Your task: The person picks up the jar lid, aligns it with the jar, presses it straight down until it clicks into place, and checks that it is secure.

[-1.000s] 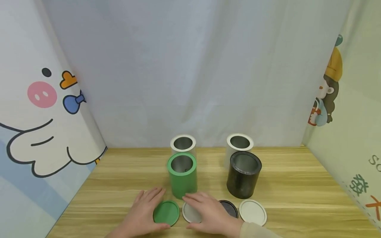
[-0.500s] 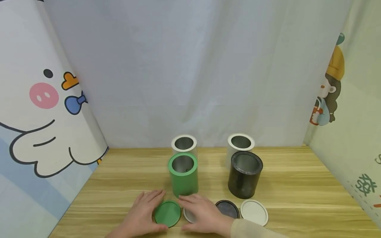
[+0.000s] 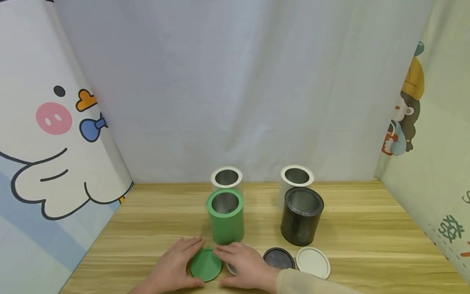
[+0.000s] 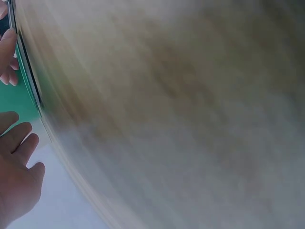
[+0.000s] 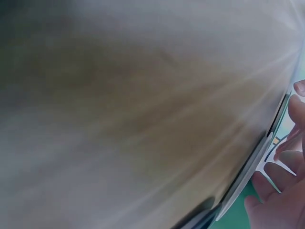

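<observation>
A green lid (image 3: 206,265) lies flat on the table between both hands. My left hand (image 3: 171,264) is at its left side, fingers extended and thumb apart; contact with the rim is unclear. At the lid's right side, my right hand (image 3: 247,266) hovers or rests with loosely bent fingers, mostly covering a light grey lid (image 3: 231,268). Neither hand visibly grips anything. Just behind the green lid stands an uncovered green can (image 3: 227,224). The left wrist view catches the left hand (image 4: 19,171) at its edge, and the right wrist view the right hand (image 5: 281,191).
A black lid (image 3: 279,258) and a cream lid (image 3: 313,263) lie to the right. Behind them stands an open-topped black can (image 3: 302,222). Two white cans (image 3: 227,186) stand farther back, partly hidden. Fabric (image 3: 235,90) hangs behind the wooden table (image 3: 161,212).
My right hand has slid left, off the black lid's side and over the grey lid toward the green one. The left hand has barely moved. Cans and lids stay where they were.
</observation>
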